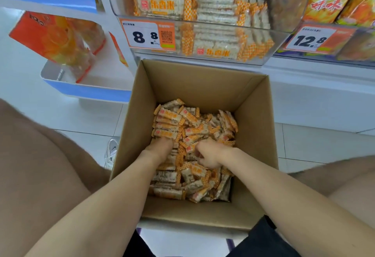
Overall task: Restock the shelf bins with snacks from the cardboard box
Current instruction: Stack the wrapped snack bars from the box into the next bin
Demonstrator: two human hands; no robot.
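An open cardboard box (251,118) stands on the floor between my knees, its bottom covered with small orange-and-white wrapped snack bars (194,129). Both my hands reach down into it. My left hand (160,148) is dug into the pile, its fingers buried under a stack of bars. My right hand (209,156) curls its fingers around several bars in the middle of the pile. Directly above the box, a clear shelf bin (284,13) holds the same snack bars, with a price tag reading 8.8 (146,36) on its front.
To the right, a neighbouring bin (363,39) with a 12.8 tag holds yellow and orange snack bags. At left, a blue-and-white rack (85,90) carries orange packets. My bare knees flank the box, and a white shoe (111,151) shows beside its left wall on the tiled floor.
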